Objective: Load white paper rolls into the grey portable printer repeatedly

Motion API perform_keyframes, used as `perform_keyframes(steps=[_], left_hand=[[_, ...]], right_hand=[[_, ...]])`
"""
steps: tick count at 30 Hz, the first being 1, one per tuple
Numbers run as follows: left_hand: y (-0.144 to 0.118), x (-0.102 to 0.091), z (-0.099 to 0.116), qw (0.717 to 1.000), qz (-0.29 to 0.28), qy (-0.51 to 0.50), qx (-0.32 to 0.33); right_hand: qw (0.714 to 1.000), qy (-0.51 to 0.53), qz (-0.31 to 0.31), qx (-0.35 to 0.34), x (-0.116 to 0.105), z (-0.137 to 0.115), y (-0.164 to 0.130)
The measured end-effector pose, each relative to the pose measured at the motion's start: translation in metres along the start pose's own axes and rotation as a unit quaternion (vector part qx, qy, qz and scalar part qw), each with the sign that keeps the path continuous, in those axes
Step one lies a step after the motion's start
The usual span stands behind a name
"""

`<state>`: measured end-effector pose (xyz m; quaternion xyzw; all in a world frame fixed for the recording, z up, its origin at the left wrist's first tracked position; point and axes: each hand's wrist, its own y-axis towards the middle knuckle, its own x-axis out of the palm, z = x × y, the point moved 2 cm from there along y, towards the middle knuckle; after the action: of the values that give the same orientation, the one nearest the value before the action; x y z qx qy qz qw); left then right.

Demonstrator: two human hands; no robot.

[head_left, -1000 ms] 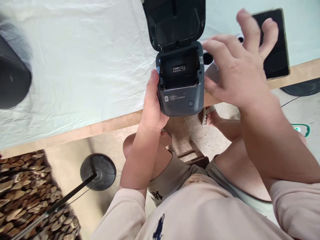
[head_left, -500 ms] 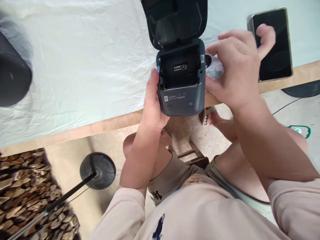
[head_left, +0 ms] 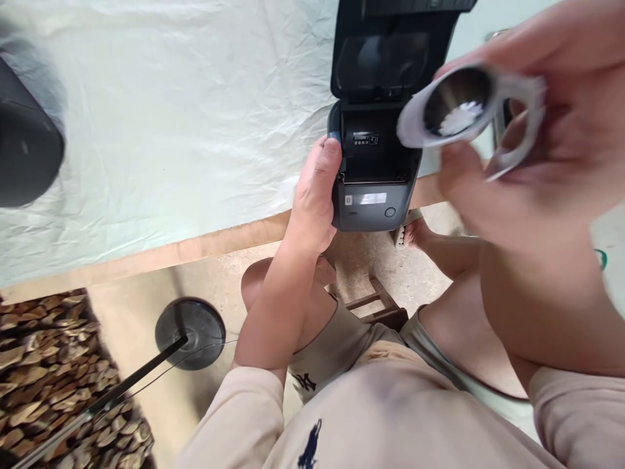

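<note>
Grey plastic all over this little printer (head_left: 374, 172), and I've got it sitting right at the edge of the table (head_left: 215, 242) with its lid (head_left: 385, 52) flipped up and back, so the empty paper bay faces me. My left hand (head_left: 315, 195) is wrapped around its left side, thumb up along the corner, mostly to keep the thing from sliding off the edge while the other hand is busy.

My right hand (head_left: 532, 143) is up close to the camera, so it's blurry, but the fingers are pinched around a white roll of labels (head_left: 463, 107). I'm holding it by the rim with the hollow core pointing at me, I guess so I can see which way the paper unwinds. A loose tail of it curls off to the right. The roll is in the air above and to the right of the open bay, not touching the printer.

White cloth (head_left: 146, 130) covers most of the tabletop, with the bare wood strip showing along the near edge. Something dark and rounded (head_left: 27, 150) sits at the far left, too blurred to call. Down on the floor there's a round black stand base (head_left: 190, 333) with a pole, next to a pile of firewood (head_left: 53, 384).
</note>
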<state>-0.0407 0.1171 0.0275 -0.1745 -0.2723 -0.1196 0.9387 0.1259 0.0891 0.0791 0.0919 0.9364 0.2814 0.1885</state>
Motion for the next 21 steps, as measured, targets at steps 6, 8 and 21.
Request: perform_keyframes(steps=[6,8,21], left_hand=[[-0.006,0.0,0.006,0.996,-0.038,0.082,0.017],[-0.006,-0.001,0.006,0.994,-0.042,0.101,0.018],[-0.001,-0.014,0.001,0.997,-0.074,0.005,-0.005]], right_hand=[[0.904,-0.391,-0.145,-0.1,0.02,-0.009,-0.001],[0.917,-0.361,-0.149,-0.081,0.02,-0.008,-0.001],[0.956,-0.21,-0.154,-0.137,0.018,-0.003,-0.004]])
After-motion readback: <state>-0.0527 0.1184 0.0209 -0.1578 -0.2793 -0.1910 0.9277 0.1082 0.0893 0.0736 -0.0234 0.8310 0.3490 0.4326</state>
